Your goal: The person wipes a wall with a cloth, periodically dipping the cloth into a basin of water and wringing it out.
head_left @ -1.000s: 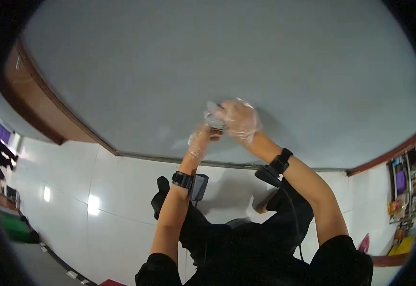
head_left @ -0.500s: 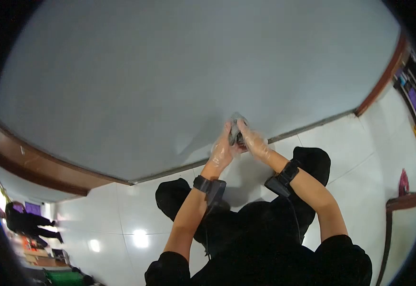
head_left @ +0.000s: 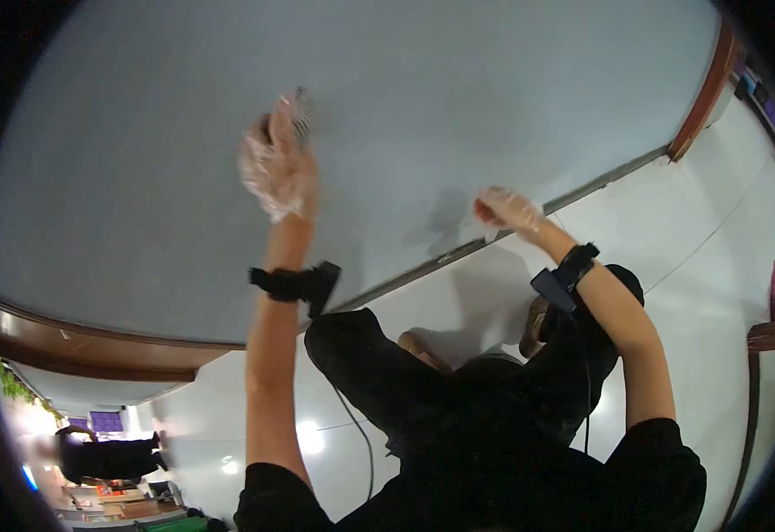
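My left hand (head_left: 281,164), in a clear plastic glove, is up against the grey wall panel (head_left: 165,195). Its fingers are closed on a grey cloth (head_left: 303,115), whose striped edge shows past the fingertips. Lower and to the right, my right hand (head_left: 510,211) is beside the foot of the panel, also gloved. Its fingers are curled in and reddish at the tips; whether anything is inside them is hidden. Each wrist wears a black strap with a small box.
A dark strip (head_left: 449,255) runs along the panel's base, above white floor tiles (head_left: 671,253). Brown wood trim (head_left: 112,353) borders the left. My black-clad knees are bent close to the panel. Another person (head_left: 108,457) in black stands far off at lower left.
My hands were together around the cloth low on the panel. Now they are apart: the left has moved up and left with the cloth, the right slightly right and up.
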`<move>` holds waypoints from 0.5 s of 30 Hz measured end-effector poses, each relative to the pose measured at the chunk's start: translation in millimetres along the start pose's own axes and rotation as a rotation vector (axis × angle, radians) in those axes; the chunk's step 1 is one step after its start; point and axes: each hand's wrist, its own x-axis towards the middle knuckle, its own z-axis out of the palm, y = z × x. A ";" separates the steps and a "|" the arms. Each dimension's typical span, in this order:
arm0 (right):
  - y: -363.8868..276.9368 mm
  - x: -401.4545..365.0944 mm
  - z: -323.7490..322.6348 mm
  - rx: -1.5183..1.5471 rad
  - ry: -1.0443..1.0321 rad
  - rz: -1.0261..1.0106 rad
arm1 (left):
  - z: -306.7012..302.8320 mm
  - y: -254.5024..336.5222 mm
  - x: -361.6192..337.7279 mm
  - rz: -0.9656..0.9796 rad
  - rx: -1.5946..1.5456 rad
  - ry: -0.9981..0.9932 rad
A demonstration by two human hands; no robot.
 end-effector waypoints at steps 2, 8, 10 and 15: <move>3.4 5.4 -17.9 0.116 0.064 -0.093 | -9.6 4.7 21.8 0.241 0.128 0.122; 10.7 11.3 -39.1 0.217 0.177 -0.006 | 36.6 9.5 18.8 0.873 0.800 0.299; 6.7 10.2 -35.6 0.148 0.172 -0.014 | 62.1 6.5 -13.5 0.955 0.959 0.234; -4.3 10.7 -14.2 0.225 0.071 -0.090 | 98.4 13.1 -66.1 1.233 2.015 0.317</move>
